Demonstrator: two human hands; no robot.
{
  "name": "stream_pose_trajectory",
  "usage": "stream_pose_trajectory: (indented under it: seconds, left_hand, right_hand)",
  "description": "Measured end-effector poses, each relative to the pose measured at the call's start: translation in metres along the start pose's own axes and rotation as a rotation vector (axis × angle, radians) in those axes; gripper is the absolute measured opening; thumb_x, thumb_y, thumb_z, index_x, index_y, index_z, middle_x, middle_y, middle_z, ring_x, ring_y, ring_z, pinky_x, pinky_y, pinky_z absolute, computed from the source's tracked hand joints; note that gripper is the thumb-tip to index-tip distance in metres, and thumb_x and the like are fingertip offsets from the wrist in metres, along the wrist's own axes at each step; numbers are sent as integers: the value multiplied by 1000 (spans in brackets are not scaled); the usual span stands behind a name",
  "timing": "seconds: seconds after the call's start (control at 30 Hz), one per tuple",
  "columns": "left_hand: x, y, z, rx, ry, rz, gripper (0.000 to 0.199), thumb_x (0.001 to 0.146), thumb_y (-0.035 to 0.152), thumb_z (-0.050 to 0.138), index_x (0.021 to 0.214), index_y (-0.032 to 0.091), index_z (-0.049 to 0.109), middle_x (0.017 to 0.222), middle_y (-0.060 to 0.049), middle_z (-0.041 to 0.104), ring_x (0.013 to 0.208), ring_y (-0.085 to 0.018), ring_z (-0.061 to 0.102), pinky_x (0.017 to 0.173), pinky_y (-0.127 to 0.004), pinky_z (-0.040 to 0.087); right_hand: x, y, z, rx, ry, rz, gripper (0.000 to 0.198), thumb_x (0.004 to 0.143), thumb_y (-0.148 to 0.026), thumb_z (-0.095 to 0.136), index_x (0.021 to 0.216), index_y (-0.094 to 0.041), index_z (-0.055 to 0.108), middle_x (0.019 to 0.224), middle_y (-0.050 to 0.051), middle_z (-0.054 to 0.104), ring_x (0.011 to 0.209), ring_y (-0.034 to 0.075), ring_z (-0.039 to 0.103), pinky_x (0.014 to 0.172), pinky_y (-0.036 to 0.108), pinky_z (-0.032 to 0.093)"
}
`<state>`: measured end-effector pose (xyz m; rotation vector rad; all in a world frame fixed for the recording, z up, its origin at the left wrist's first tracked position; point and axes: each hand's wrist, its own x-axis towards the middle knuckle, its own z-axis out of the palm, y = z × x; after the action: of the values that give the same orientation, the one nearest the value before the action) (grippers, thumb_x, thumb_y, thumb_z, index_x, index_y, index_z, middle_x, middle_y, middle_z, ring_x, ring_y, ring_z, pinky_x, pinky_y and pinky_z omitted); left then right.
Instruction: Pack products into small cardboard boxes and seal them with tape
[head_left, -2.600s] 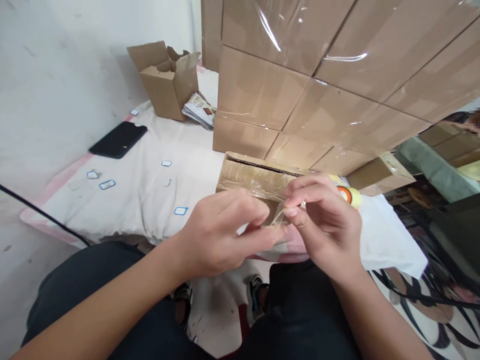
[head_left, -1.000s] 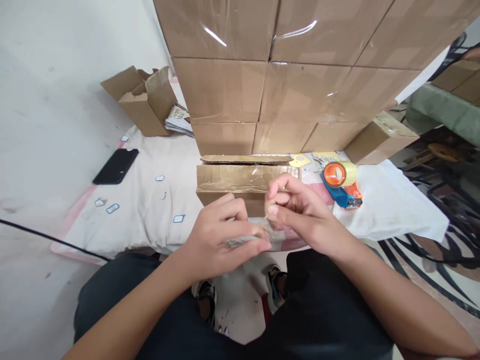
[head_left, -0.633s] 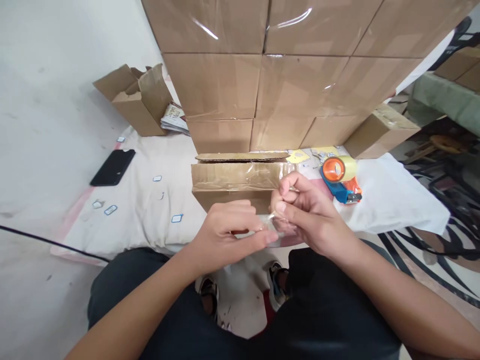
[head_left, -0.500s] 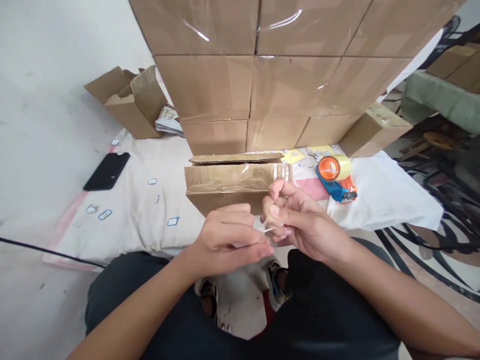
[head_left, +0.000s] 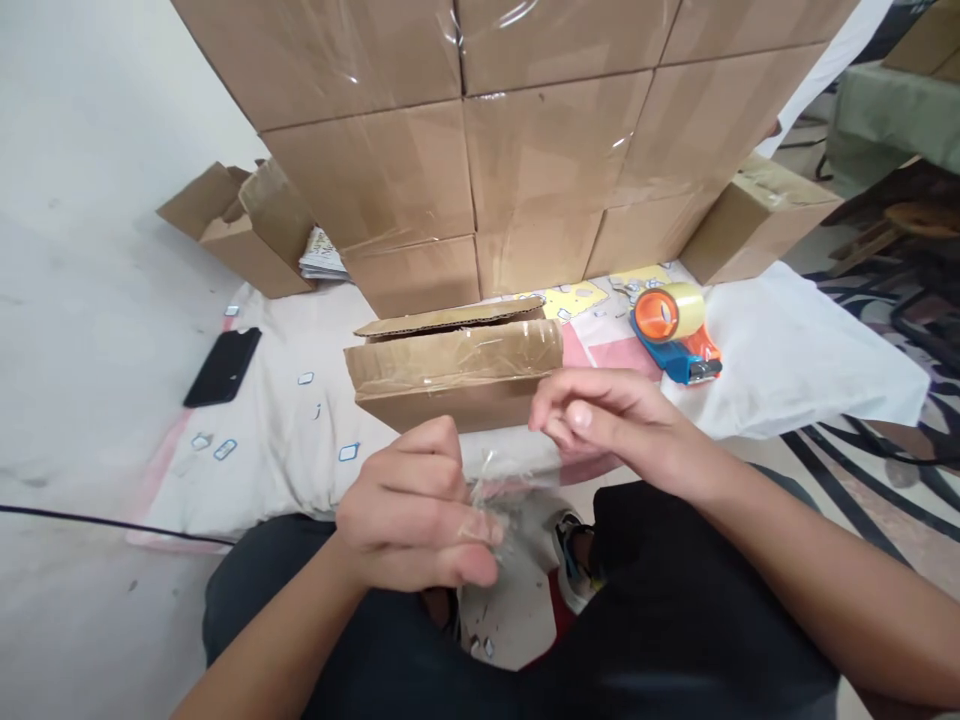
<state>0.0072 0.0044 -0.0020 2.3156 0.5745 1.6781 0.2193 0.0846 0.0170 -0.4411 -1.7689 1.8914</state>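
Note:
A crumpled strip of clear packing tape hangs at the fingertips of my left hand, whose fingers are curled closed above my lap. My right hand is loosely closed, thumb against the fingers, and no object shows in it. It hovers by the right end of a small cardboard box, apart from my left hand. That box lies on the cloth-covered surface, with a raised flap along its far edge and wrinkled tape over its top.
Taped cartons are stacked behind the small box. To the right sits a tape dispenser with a roll, near another carton. On the left are an open box, printed papers and a flat black object.
My hands have moved apart; the clear tape that was between them now hangs from my left hand. My left hand has come lower and left, and the view has shifted slightly.

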Motion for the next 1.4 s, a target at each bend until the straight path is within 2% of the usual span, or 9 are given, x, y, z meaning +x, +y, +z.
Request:
stream_pose_trajectory:
  seconds: [0.33,0.5,0.63,0.8,0.93,1.03,1.1,1.27,1.4]
  left_hand:
    - [-2,-7,9,-24,-22,-21,19,92,36,68,84,19,70,48,3,52,47,-11,45,47,-28,36]
    - [-9,-10,8,41,0,-154,21,91,42,68,86,23,76,54,2,49,53,-11,44,52,-29,36]
    - [-17,-10,17,132,228,-404,27,95,47,62,87,31,82,61,1,43,61,-13,42,58,-30,34]
    - [-12,-10,25,-32,386,-509,35,95,48,60,76,28,80,63,0,43,64,-13,43,59,-30,35]
    - [-3,-22,-25,-133,701,-668,47,87,42,71,51,19,52,53,4,31,53,-9,34,49,-25,32]
    - [1,-26,-61,-93,952,-575,53,89,38,67,51,17,36,53,6,23,46,-6,19,42,-22,21]
    - [3,-22,-59,-84,962,-600,51,88,37,68,53,17,38,55,5,29,50,-7,26,45,-22,26]
    - [8,-4,-9,-197,794,-638,50,83,49,74,54,16,49,59,3,37,57,-10,38,51,-24,32]
    - [7,6,9,-320,674,-681,38,87,47,70,63,19,64,61,2,42,59,-11,40,52,-24,34]
  right_hand:
    - [-9,-3,2,-144,-219,67,22,92,-34,67,84,-14,69,69,-2,56,56,7,42,48,21,31]
    - [-13,-2,0,-209,-117,-22,23,93,-24,63,72,-16,56,62,-5,46,54,6,37,48,21,28]
    - [-15,5,8,-273,80,-120,28,88,-16,62,66,-19,45,61,-6,34,54,7,30,48,22,23]
    - [-13,11,20,-147,142,-68,29,83,-13,63,66,-21,41,56,-9,30,50,6,23,45,22,18]
    - [-15,-2,-2,77,332,-205,28,82,-12,56,60,-21,43,55,-7,31,46,7,25,45,24,20]
    - [-20,-9,-27,161,540,-369,31,84,-16,57,58,-21,43,56,-7,25,46,7,18,45,25,17]
    - [-22,-6,-32,76,542,-342,28,88,-20,61,62,-21,49,57,-6,30,48,8,24,47,25,20]
    - [-19,11,-5,-339,239,-131,28,99,-35,54,77,-19,57,66,-3,48,57,10,41,52,24,32]
    - [-16,12,12,-613,101,-266,18,101,-32,51,96,-19,63,79,1,60,67,12,52,61,25,40]
